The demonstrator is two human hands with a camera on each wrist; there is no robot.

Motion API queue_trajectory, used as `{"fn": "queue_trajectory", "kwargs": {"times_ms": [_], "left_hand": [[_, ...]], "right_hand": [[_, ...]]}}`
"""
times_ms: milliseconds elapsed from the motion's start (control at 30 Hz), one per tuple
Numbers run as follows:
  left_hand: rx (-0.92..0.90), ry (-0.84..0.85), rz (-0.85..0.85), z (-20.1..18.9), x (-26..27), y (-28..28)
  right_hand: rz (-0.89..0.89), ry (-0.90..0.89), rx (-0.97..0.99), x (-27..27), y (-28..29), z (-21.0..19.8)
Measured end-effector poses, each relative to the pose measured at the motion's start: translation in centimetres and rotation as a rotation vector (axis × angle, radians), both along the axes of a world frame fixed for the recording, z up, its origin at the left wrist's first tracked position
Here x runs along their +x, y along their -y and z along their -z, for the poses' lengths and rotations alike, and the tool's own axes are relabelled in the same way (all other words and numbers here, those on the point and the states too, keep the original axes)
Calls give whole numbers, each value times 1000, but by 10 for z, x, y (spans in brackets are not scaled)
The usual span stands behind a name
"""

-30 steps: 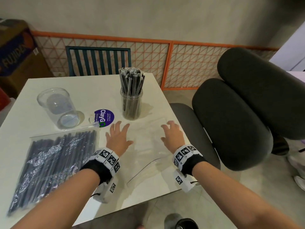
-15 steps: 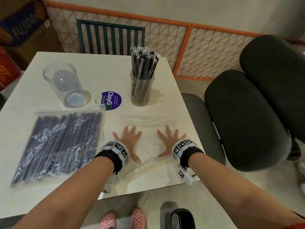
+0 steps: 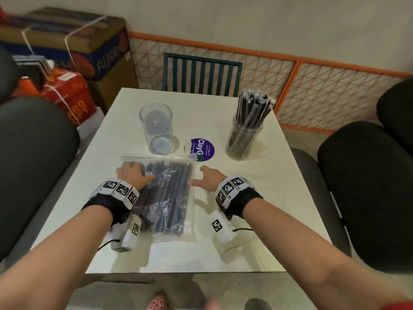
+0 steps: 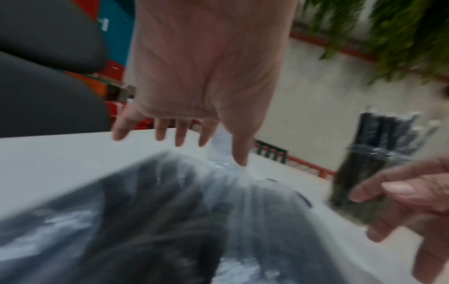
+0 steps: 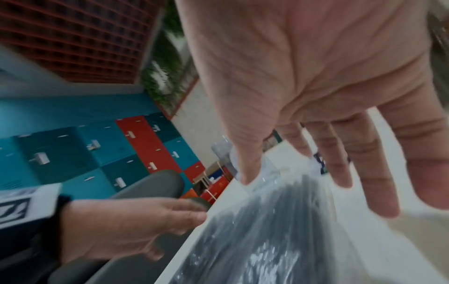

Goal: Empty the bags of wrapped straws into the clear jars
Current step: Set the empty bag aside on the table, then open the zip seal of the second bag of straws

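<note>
A clear bag of black wrapped straws (image 3: 166, 198) lies flat on the white table (image 3: 279, 209), blurred in both wrist views (image 4: 170, 211) (image 5: 267, 230). My left hand (image 3: 129, 172) hovers spread over the bag's far left corner, fingers straight (image 4: 194, 96). At the bag's right edge is my right hand (image 3: 203, 177), open with its palm down (image 5: 303, 96). Neither hand grips anything. Just beyond the bag stands an empty clear jar (image 3: 157, 128). To the right, a second jar (image 3: 244, 139) is packed with upright wrapped straws.
A purple round sticker (image 3: 202, 149) lies between the jars. Dark padded seats (image 3: 368, 186) (image 3: 33, 164) flank the table. A teal chair back (image 3: 201, 74) and an orange mesh fence (image 3: 312, 92) stand behind it. Cardboard boxes (image 3: 67, 52) are stacked at the back left.
Both hands have left the flat empty bag on the right and moved left onto the full bag of straws. The head view has swung left and down.
</note>
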State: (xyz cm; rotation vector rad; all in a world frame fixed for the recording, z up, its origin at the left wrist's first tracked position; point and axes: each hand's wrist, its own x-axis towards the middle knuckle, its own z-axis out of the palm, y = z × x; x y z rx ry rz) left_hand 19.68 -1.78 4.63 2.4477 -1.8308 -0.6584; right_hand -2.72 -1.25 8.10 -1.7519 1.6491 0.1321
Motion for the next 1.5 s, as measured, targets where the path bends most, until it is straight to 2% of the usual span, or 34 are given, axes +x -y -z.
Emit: {"fn": "queue_trajectory", "kwargs": {"times_ms": [67, 133, 233, 333, 400, 433, 467, 500, 567, 633, 667, 767, 833, 867, 900, 933, 1000, 1067, 1266, 1400, 1500], "left_hand": [[65, 25, -195, 14, 37, -13], [129, -56, -313, 29, 60, -21], [180, -257, -305, 38, 71, -20], [228, -423, -258, 38, 73, -12], [234, -607, -244, 55, 85, -1], [189, -705, -261, 78, 97, 11], [157, -789, -272, 79, 102, 14], [110, -860, -279, 67, 102, 13], [2, -917, -265, 4, 84, -6], [-118, -946, -264, -21, 74, -8], [-226, -921, -273, -35, 67, -8], [-580, -612, -240, -71, 41, -6], [-836, -521, -95, -101, 16, -10], [-885, -546, -8, -118, 0, -15], [-854, -626, 50, -129, -14, -16], [-732, -761, 74, -140, -28, -16], [-356, -1057, -13, -153, -49, -11], [-92, -1202, -118, -159, -60, -6], [12, -1161, -154, -151, -70, -3], [140, -1131, -166, -153, -70, -6], [144, -1114, -164, -155, -66, -5]], "right_hand": [[112, 19, 74, 24, 3, 23], [220, 46, 124, 43, 6, 43], [396, 151, 130, 61, 12, 61], [461, 229, 153, 68, 18, 66], [482, 305, 162, 66, 20, 62], [497, 357, 173, 63, 22, 60], [515, 423, 192, 58, 22, 54], [528, 492, 205, 53, 22, 48], [532, 599, 190, 45, 21, 32], [520, 691, 142, 40, 19, 14], [510, 715, 107, 38, 20, 8], [444, 741, -17, 33, 20, -10], [394, 742, -95, 30, 19, -17], [371, 740, -123, 29, 19, -17], [349, 737, -147, 30, 18, -19], [335, 741, -169, 31, 16, -19], [312, 767, -216, 34, 11, -18], [323, 817, -232, 36, 6, -16], [398, 832, -308, 36, -1, -8], [338, 723, -418, 35, 1, -1], [298, 732, -446, 35, 2, 0]]}}
